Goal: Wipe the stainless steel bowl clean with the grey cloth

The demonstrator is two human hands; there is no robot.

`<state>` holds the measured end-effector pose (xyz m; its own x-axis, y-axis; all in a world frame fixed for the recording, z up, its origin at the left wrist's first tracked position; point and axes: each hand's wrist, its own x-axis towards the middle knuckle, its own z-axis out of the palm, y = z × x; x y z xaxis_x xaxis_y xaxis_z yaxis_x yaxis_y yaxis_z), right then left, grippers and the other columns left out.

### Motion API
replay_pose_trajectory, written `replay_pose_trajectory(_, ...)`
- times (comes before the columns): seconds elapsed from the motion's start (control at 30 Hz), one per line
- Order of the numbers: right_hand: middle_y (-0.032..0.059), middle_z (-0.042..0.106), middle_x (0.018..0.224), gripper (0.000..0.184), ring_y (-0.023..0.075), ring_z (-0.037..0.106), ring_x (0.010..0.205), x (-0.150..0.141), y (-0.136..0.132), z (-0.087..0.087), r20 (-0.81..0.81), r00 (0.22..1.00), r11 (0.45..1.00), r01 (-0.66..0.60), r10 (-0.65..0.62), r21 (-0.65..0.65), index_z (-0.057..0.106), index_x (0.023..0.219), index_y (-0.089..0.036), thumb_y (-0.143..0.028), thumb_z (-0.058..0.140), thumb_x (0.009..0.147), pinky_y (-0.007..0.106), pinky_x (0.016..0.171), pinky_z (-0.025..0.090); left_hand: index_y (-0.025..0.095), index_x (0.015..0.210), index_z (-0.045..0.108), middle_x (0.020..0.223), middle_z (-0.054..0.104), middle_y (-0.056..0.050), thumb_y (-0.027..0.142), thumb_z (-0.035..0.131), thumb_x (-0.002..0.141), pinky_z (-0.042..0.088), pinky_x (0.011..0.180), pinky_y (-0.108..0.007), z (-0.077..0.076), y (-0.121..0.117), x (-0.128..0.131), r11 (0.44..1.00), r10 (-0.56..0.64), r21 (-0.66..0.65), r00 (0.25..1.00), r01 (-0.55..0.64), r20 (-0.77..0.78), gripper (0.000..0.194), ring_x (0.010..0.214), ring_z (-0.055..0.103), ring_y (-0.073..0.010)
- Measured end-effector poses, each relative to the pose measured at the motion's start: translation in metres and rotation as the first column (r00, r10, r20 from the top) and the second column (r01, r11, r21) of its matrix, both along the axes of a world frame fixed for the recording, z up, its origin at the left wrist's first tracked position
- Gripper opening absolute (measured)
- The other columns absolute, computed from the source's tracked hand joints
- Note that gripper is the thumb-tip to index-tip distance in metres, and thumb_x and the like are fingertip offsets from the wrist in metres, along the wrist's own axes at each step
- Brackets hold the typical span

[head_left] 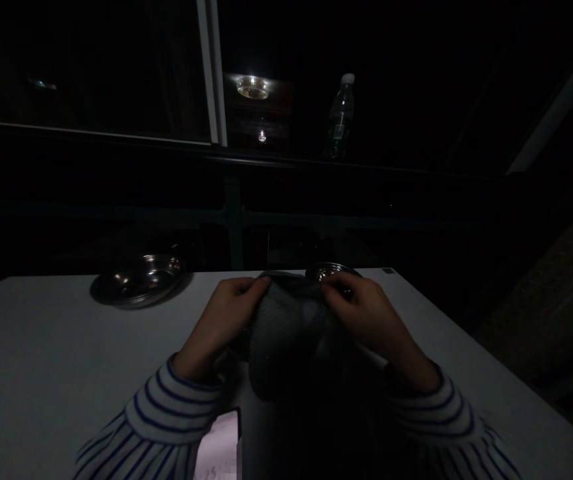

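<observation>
From where I stand, the white table [36, 347] fills much of the lower frame. In the centre of the frame is a dark cloth [286, 327] with a fine mesh pattern. The left hand [231, 307] and the right hand [361, 300] each pinch its upper edge, thumb against fingers, I suppose to keep it spread between them. Two shiny bowls stand near the far edge: one bowl [134, 283] left of centre, the other bowl [334, 268] partly behind the right hand; perhaps this leaves room for the arms. A clear bottle [342, 120] stands upright at upper right of centre. A phone [219, 447] lies at lower middle, partly covered by the left sleeve [166, 413]. The bottle's greenish label [339, 131] is too dark for reading a brand; on the lit screen I can read "25".
</observation>
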<state>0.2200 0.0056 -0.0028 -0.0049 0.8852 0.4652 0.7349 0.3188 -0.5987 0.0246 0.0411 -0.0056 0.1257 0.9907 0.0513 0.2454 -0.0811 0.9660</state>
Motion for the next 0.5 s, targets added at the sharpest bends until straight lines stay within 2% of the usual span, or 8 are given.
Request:
replay_pose_trajectory(0.23,0.0022,0.066,0.079,0.022,0.0169,0.061,0.077,0.035,0.007,-0.001,-0.305,0.952,0.998,-0.013,-0.005,-0.058,0.068,0.083,-0.017,-0.033,0.054,0.077,0.029,0.070,0.045,0.013,0.070,0.066,0.066,0.065,-0.002,0.049,0.064,0.068,0.041,0.059,-0.024,-0.004,0.015,-0.016,0.999,0.027,-0.032,0.970,-0.020,0.242,0.037,0.064,0.056,-0.0139)
replay_pose_trajectory(0.33,0.0017,0.065,0.075,0.022,0.0151,0.059,0.071,0.042,0.008,-0.002,-0.363,0.931,0.998,0.009,-0.031,-0.061,0.066,0.083,-0.015,-0.034,0.057,0.075,0.028,0.065,0.045,0.011,0.071,0.065,0.064,0.062,-0.002,0.045,0.068,0.066,0.041,0.057,-0.024,-0.004,0.018,-0.020,0.997,0.078,-0.029,0.959,-0.072,0.273,0.035,0.062,0.054,-0.0134)
replay_pose_trajectory(0.5,-0.0024,0.060,0.064,0.027,0.0121,0.055,0.060,0.048,0.008,-0.004,-0.417,0.907,0.999,0.037,-0.049,-0.037,0.061,0.098,-0.017,-0.029,0.060,0.073,0.024,0.055,0.042,0.011,0.092,0.062,0.078,0.064,-0.002,0.030,0.072,0.065,0.045,0.061,-0.022,-0.002,0.019,-0.025,0.987,0.159,-0.076,0.920,-0.141,0.358,0.034,0.069,0.059,-0.0123)
